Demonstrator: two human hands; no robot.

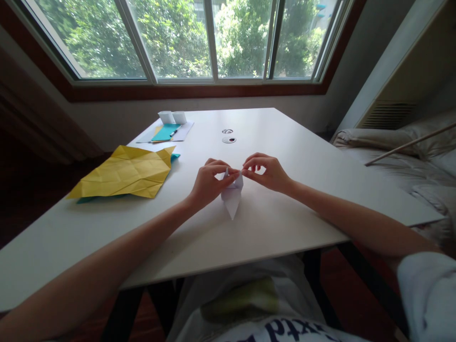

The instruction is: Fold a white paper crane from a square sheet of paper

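Note:
A small folded white origami paper [232, 199] is at the middle of the white table, its pointed end toward me. My left hand [213, 180] pinches its upper part between thumb and fingers. From the other side, my right hand [267, 172] pinches the paper's upper right edge, with thumb and index finger closed together. The fingertips of both hands nearly meet over the paper and hide part of its top folds.
A creased yellow sheet [131, 173] lies over a teal one at the left of the table [285, 223]. Farther back are white containers [172, 117], a teal sheet [166, 132], a pen [174, 131] and two small round items [229, 140]. A sofa [395, 142] stands at the right.

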